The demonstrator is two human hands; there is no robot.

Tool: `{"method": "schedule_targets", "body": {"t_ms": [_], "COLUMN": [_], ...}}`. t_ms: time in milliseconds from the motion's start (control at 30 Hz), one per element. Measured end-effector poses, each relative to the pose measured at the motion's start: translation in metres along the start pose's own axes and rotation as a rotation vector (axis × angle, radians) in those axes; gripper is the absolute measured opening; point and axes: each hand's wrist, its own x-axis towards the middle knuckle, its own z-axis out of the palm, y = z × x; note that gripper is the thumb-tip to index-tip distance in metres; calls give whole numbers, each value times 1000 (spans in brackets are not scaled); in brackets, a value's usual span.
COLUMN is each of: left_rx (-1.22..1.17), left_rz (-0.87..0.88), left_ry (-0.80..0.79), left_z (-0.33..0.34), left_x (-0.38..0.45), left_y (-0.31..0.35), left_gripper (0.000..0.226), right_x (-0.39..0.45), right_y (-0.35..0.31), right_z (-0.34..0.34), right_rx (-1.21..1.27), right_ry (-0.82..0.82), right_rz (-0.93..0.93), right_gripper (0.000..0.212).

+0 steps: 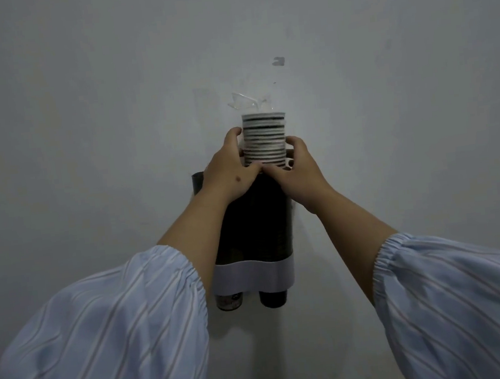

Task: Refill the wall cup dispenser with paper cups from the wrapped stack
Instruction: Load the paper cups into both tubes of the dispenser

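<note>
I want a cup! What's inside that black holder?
A cup stack sticks out the dispenser's top; two cup bottoms poke out below. Its dark wall hides the rest.

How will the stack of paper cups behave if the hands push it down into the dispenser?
The stack of paper cups is probably light. Its nested rims suggest it could bend or separate. The left hand and right hand grip it low, so the top may tip above the dispenser.

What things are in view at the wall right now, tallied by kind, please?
Hands: 2, left hand, right hand
Wrapped cup stack: 1
Wall dispenser: 1
Cups poking out below: 2, printed cup, dark cup
Total: 6
</note>
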Motion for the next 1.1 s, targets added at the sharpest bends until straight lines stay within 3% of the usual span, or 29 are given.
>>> {"method": "schedule_targets", "body": {"t_ms": [100,200,267,367,567,767,1100], "left_rx": [41,123,160,158,171,210,267], "left_rz": [-25,-19,-3,19,13,-2,-72], "left_ry": [-14,-50,-48,21,118,106,64], "left_z": [2,3,4,5,2,0,1], "left_x": [1,1,0,-2,-7,-9,-5], "left_y": [-4,-6,-6,-7,-9,-9,-12], "left_gripper": [65,34,24,29,20,16,32], "right_x": [-2,-2,-3,-6,-9,-9,-6], "right_y": [-1,3,5,4,8,8,3], "right_z": [-1,0,1,-1,-3,-4,-7], "right_rx": [-14,-145,-206,-252,-375,-406,-364], "right_ry": [-7,12,36,90,101,67,29], "right_rz": [14,18,4,-34,-95,-73,27], "right_gripper": [64,44,39,44,30,27,40]}}
